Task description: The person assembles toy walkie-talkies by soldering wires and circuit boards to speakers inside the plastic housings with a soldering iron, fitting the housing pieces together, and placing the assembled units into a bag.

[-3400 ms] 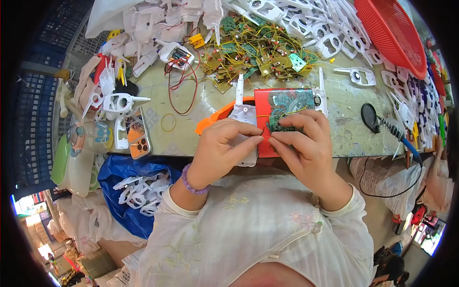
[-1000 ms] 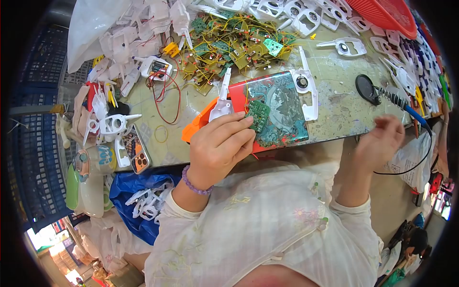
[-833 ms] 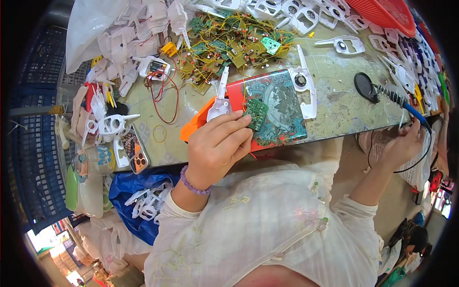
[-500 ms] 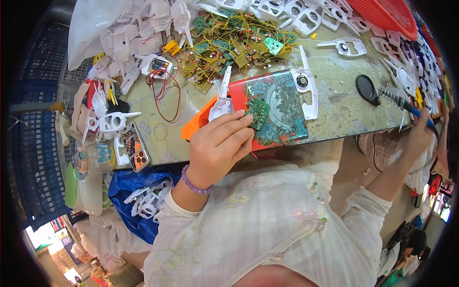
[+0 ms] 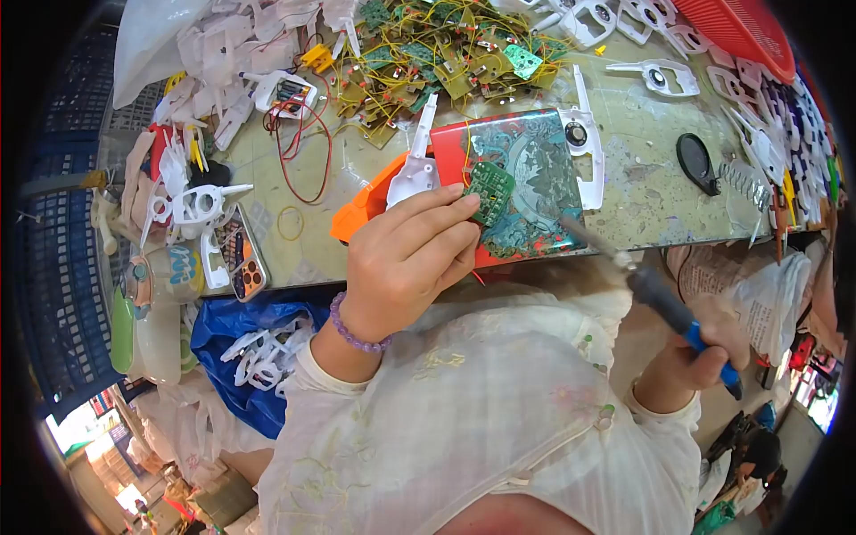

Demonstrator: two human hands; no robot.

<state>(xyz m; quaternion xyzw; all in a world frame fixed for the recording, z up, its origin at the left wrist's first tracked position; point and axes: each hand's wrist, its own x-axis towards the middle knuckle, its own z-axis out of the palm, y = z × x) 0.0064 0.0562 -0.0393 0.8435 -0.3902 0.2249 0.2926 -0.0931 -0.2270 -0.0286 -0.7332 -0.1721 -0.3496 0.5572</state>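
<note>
My left hand (image 5: 406,259), with a purple bead bracelet at the wrist, pinches a small green circuit board (image 5: 490,189) by its left edge. The board lies over a red and teal patterned box (image 5: 535,169). In my right hand (image 5: 704,343) is a soldering iron (image 5: 664,303) with a blue and black handle, its blurred tip pointing up-left towards the box's lower right corner, apart from the board. White plastic housings stand on either side of the box, one on the left (image 5: 415,174) and one on the right (image 5: 584,138). An orange piece (image 5: 361,205) lies beyond my left hand.
A heap of wired circuit boards (image 5: 446,62) covers the back middle of the table. The coiled iron stand (image 5: 744,183) is at the right, near a red basket (image 5: 744,31). A phone (image 5: 245,259) and a battery case with red wires (image 5: 290,94) are at the left.
My right hand reached out to the stand at the far right, closed on the soldering iron and brought it back left towards the box. My left hand keeps the board, which it earlier handled together with the right.
</note>
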